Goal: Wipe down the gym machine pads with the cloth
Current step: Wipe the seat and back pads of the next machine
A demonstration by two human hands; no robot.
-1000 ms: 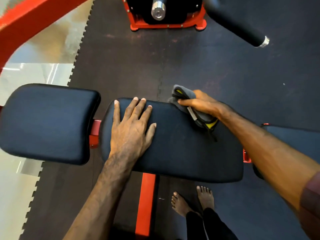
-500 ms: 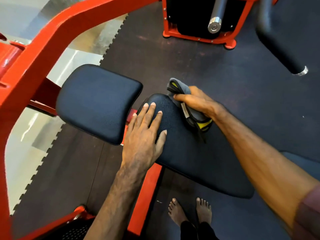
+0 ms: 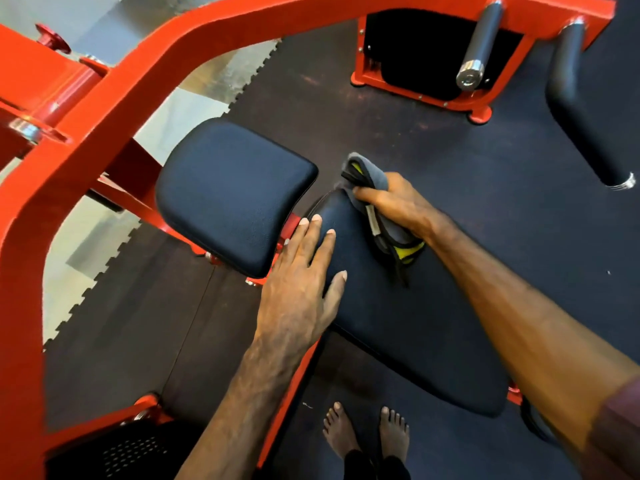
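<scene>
While a folded grey-and-yellow cloth (image 3: 381,216) is gripped by the right hand (image 3: 398,202), its fingers curled round the bundle, it is pressed against the far end of the long black pad (image 3: 408,327). The left hand (image 3: 301,282) is laid flat on the pad's near-left edge, fingers straight and close together, thumb held apart. A second black pad (image 3: 235,192) is seen just beside, mounted on the red frame (image 3: 104,109). Bare feet (image 3: 367,434) are planted on the dark rubber floor (image 3: 398,133).
</scene>
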